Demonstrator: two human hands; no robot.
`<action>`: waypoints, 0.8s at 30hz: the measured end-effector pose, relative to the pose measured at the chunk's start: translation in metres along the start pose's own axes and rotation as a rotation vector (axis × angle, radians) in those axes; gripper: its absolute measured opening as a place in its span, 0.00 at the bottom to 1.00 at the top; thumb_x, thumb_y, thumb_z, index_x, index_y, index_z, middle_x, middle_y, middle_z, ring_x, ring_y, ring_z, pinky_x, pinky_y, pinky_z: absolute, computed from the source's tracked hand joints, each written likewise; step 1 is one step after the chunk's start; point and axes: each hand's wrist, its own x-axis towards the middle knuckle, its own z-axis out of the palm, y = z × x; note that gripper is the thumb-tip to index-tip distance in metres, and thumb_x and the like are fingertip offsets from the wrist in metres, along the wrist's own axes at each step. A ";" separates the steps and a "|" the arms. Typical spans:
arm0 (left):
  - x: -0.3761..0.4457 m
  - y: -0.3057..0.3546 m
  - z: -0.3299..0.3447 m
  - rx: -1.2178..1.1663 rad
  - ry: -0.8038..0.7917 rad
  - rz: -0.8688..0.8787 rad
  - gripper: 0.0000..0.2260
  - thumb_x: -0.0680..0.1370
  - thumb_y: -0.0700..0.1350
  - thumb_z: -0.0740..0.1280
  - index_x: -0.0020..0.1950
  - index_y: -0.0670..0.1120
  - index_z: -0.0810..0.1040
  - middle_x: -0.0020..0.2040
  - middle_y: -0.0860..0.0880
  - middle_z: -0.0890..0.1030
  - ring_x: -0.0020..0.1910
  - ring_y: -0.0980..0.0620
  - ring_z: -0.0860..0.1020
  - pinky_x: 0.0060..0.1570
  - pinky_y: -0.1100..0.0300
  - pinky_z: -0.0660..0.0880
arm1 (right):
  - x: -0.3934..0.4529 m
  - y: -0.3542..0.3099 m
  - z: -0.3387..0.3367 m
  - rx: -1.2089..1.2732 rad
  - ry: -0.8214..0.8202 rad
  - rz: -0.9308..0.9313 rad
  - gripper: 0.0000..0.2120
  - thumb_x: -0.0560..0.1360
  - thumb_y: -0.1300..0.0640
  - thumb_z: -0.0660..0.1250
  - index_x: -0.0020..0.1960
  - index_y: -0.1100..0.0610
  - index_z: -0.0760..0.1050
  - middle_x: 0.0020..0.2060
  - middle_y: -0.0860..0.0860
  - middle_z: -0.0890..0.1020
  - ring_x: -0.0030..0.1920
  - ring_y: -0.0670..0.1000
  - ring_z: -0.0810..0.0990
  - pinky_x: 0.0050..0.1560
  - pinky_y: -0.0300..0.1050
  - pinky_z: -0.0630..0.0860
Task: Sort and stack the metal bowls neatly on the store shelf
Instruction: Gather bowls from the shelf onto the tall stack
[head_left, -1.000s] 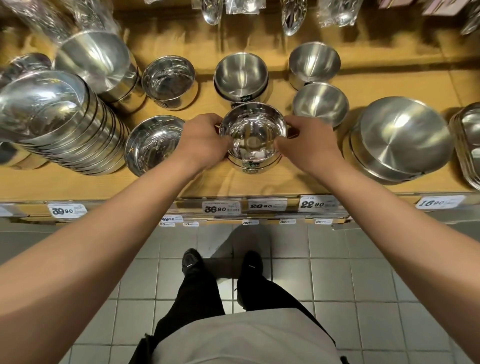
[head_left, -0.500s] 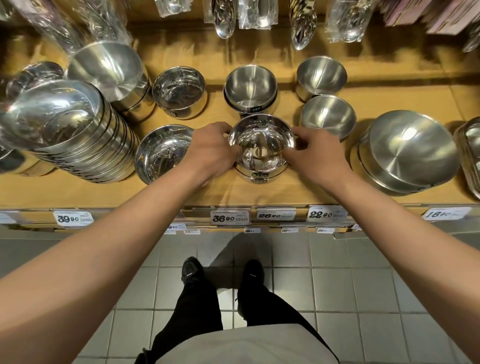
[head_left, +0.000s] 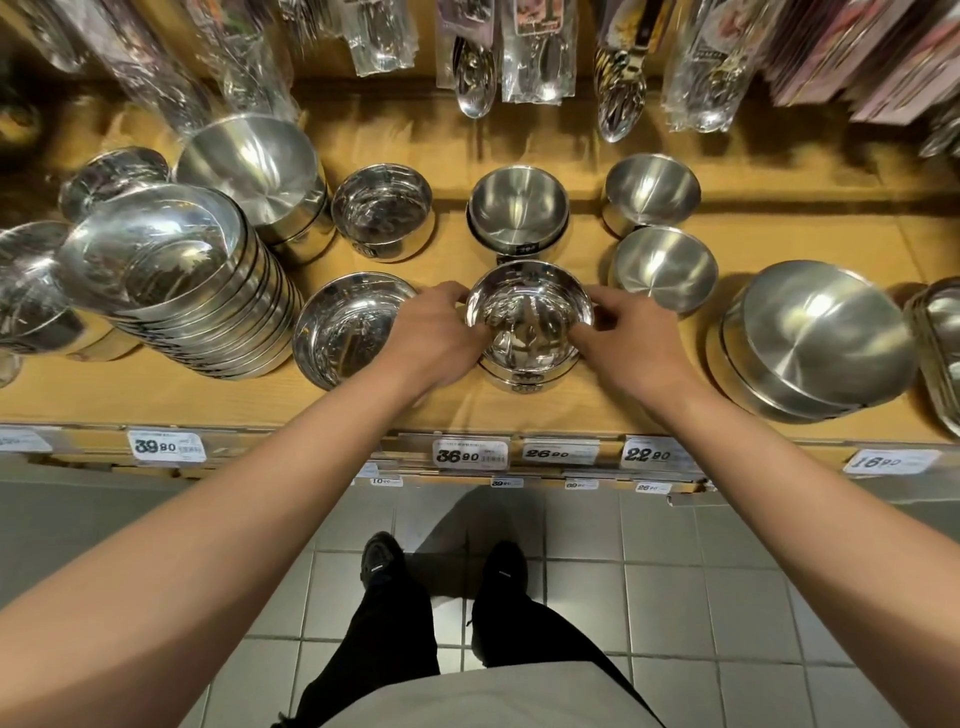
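Observation:
A shiny metal bowl sits on top of a short stack of like bowls at the middle front of the wooden shelf. My left hand grips its left rim and my right hand grips its right rim. Left of it lies a wide shallow bowl. Behind stand a polished bowl and a matte stacked bowl. Two matte bowls sit to the right, one behind the other.
A leaning stack of several wide bowls fills the left. A deep pot stands behind it. Large nested bowls sit at the right. Packaged spoons hang above. Price tags line the shelf edge.
Both hands stay on the same bowl's rim. The view has shifted so the shelf sits lower in the picture; the bowl has barely moved on its stack.

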 end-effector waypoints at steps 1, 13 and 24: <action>0.000 -0.001 0.001 -0.012 0.002 -0.006 0.18 0.78 0.46 0.70 0.68 0.46 0.77 0.57 0.46 0.83 0.55 0.45 0.82 0.58 0.53 0.79 | -0.001 0.000 0.001 0.003 0.003 -0.002 0.16 0.76 0.60 0.68 0.62 0.51 0.83 0.46 0.57 0.87 0.49 0.56 0.83 0.54 0.50 0.77; -0.013 -0.012 0.009 -0.317 -0.020 -0.100 0.16 0.79 0.44 0.70 0.67 0.47 0.78 0.57 0.45 0.83 0.57 0.43 0.82 0.62 0.45 0.79 | -0.013 0.008 0.002 0.224 -0.029 0.095 0.10 0.80 0.57 0.66 0.57 0.59 0.81 0.47 0.64 0.82 0.43 0.56 0.79 0.53 0.57 0.79; -0.017 -0.001 0.015 -0.307 -0.113 -0.126 0.05 0.78 0.43 0.68 0.51 0.45 0.82 0.48 0.45 0.86 0.51 0.43 0.84 0.54 0.43 0.82 | -0.013 0.027 -0.005 0.310 -0.061 0.176 0.12 0.76 0.50 0.64 0.53 0.54 0.82 0.49 0.60 0.85 0.55 0.65 0.82 0.61 0.69 0.77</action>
